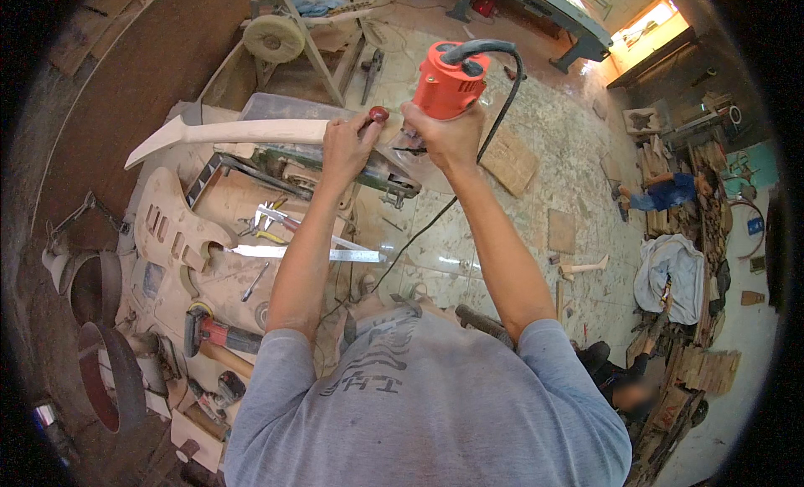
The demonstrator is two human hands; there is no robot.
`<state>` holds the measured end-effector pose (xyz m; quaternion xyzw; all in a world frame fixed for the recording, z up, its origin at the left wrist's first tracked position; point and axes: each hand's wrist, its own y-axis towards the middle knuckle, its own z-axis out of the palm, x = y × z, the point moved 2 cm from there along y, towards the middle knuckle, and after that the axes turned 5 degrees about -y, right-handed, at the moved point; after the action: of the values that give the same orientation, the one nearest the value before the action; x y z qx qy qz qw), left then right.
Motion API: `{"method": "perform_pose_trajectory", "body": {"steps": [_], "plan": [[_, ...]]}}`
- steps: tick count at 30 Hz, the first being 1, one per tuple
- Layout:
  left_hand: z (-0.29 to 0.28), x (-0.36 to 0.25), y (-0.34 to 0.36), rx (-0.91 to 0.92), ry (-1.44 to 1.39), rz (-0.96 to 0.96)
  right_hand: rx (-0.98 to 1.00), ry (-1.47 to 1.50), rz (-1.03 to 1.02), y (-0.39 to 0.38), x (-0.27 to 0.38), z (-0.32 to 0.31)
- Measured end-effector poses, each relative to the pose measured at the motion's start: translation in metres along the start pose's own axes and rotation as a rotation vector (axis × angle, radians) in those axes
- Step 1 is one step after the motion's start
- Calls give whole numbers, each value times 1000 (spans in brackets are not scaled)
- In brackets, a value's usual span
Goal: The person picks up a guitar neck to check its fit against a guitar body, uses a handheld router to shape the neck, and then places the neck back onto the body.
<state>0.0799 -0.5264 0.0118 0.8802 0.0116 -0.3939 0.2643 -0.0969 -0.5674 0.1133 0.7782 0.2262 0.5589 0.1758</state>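
Nearest the camera, at the lower centre of the frame, the shoulders of a grey T-shirt (427, 403) are seen from above, with both bare forearms rising toward the upper centre. The right hand (450, 137) is clenched around the body of an orange hand-held router (448, 81), which stands upright with its black cable (502, 102) arching off the top and trailing down to the right over the tiled floor (544, 152). The left hand (347, 144) is closed over the near end of a pale wooden guitar neck (234, 133), just beside a small dark-red knob (378, 114); whether the fingers grip the knob itself cannot be told.

The neck blank lies in the upper left of the frame — its long axis runs almost horizontally, and its flared, pointed headstock end is directed to the left edge, slightly downward. Its right end is hidden under the hands, where it rests on a green clamping fixture (335, 170).

Below it, at centre left, a dusty workbench (209, 278) carries an unfinished guitar body (172, 223) with routed cavities, a long steel ruler (310, 252) lying crosswise, and calipers (272, 215). A red-handled tool (213, 332) is seen at lower left. Stacked wood offcuts (695, 370) are seen at lower right.
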Motion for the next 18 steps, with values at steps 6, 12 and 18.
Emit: {"method": "perform_pose_trajectory", "body": {"steps": [6,12,18], "plan": [[3,6,-2,-90,-49,-16,8,18,45,-2,1,5],[0,5,0,13,-31,-52,20,-25,12,-1,5,0],[1,1,-2,-34,5,-26,40,-29,33,-1,0,-5]]}}
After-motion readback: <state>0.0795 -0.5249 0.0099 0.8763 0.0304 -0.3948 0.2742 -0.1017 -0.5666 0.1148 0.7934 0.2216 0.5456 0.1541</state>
